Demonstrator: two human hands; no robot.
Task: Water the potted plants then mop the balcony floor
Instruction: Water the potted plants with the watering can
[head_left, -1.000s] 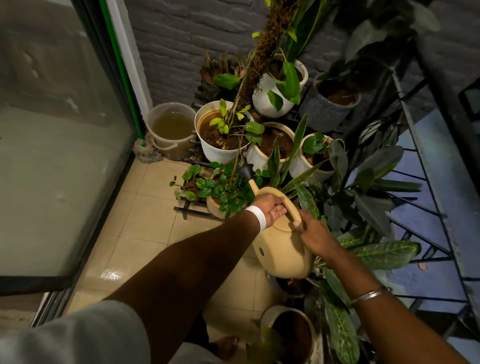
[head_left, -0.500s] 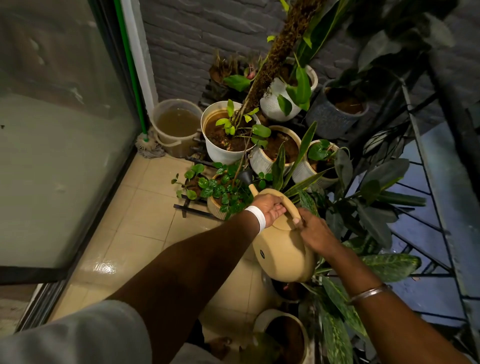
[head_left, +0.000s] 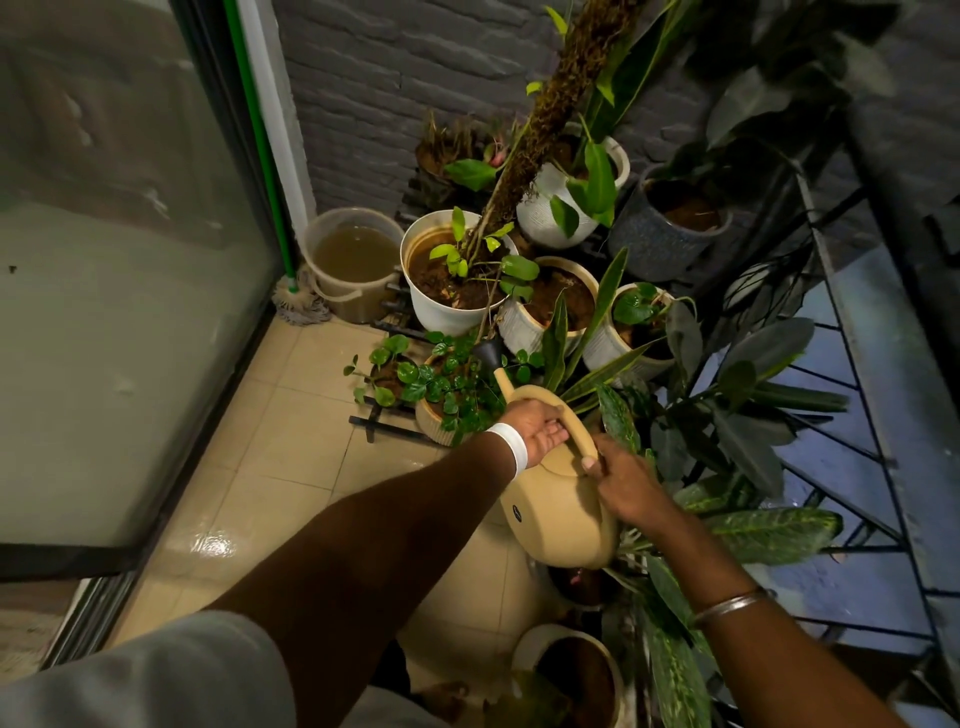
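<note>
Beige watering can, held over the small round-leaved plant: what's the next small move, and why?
Probably tip the beige plastic watering can slightly forward: the left hand and right hand hold its handle, and its black spout head sits over the small round-leaved plant.

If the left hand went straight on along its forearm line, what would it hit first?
Beyond the watering can handle it grips, the left hand would probably meet the speckled leaf first, then the snake plant; depth is unclear.
</note>
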